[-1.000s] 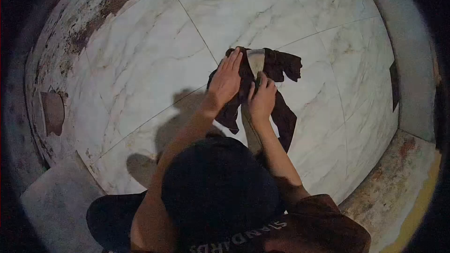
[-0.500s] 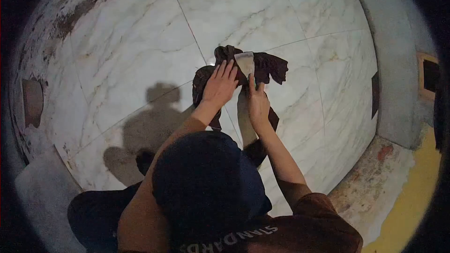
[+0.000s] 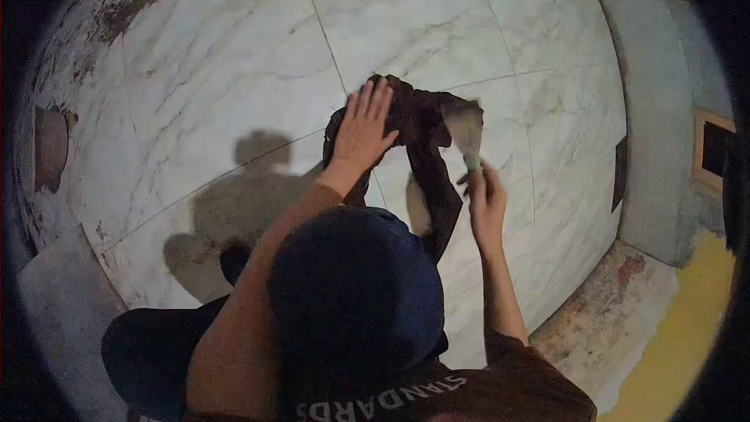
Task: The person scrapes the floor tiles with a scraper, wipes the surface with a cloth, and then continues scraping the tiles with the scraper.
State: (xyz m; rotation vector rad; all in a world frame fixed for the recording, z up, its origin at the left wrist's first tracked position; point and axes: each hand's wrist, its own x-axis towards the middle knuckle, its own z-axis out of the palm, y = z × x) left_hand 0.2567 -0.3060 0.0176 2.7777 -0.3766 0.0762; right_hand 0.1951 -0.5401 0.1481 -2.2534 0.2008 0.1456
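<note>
A dark brown cloth (image 3: 426, 129) lies crumpled on the marbled tile floor, with one strip trailing down toward the person's cap. My left hand (image 3: 362, 131) presses flat on the cloth's left part, its fingers spread. In my right hand (image 3: 486, 202), to the right of the cloth, is a putty knife (image 3: 466, 133), gripped by its handle. The broad, slightly blurred blade points up and lies over the cloth's right end.
Marbled tiles (image 3: 234, 70) with thin joints cover the floor. A grey wall base (image 3: 652, 109) runs along the right, with a wood-framed opening (image 3: 715, 150). Yellow paint (image 3: 683, 328) shows at the lower right. A brownish object (image 3: 51, 148) stands at the left edge.
My right hand has moved right with the putty knife, from the cloth's middle to its right end. My left hand has stayed on the cloth, its thumb now spread out.
</note>
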